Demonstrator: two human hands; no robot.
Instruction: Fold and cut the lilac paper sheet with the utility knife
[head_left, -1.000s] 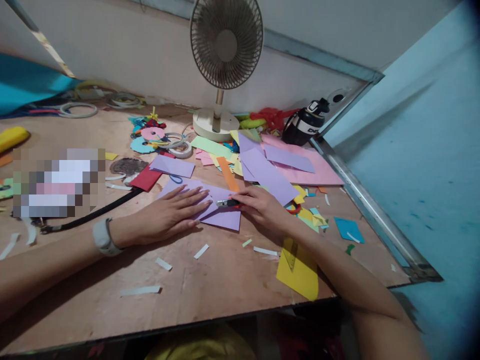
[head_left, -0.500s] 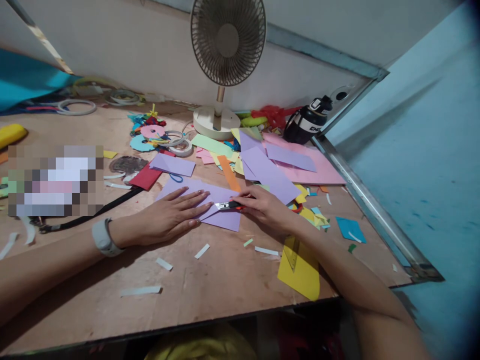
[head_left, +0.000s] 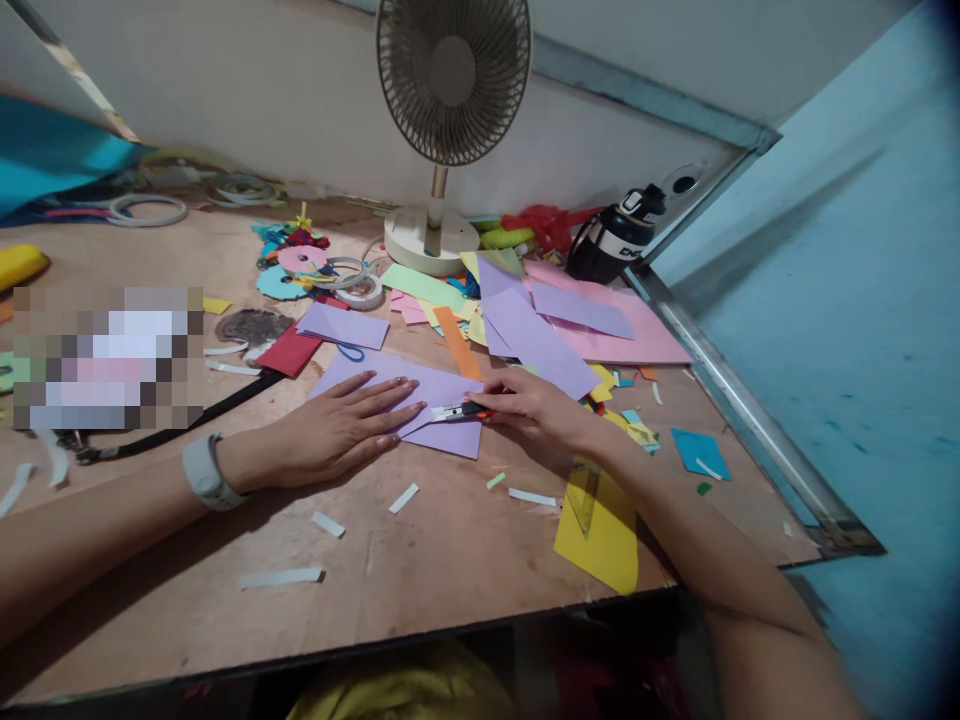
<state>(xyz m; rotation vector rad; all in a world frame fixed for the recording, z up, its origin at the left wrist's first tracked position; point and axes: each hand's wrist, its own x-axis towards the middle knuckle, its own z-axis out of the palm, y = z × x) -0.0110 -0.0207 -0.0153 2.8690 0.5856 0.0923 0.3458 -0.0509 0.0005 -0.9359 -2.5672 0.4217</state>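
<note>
My left hand [head_left: 349,425] lies flat with fingers extended on a purple sheet of paper [head_left: 454,440], pressing it to the table. In my right hand [head_left: 525,405] is a utility knife [head_left: 454,411], its blade pointing left. That blade rests at the slanted edge of a layer of the purple paper, close to my left fingertips. Part of the sheet is hidden under my left hand. Just behind the knife lies an orange paper strip [head_left: 456,340].
A fan [head_left: 431,245] stands at the back, with a black bottle [head_left: 611,245] to its right. Purple sheets [head_left: 536,340] overlap a pink sheet [head_left: 652,330]. A yellow sheet [head_left: 600,540] bears a set square [head_left: 583,500] near the front edge. White paper strips [head_left: 281,578] are scattered about.
The knife has shifted very slightly left along the purple paper. My left hand stays in place, and the whole view has moved a little.
</note>
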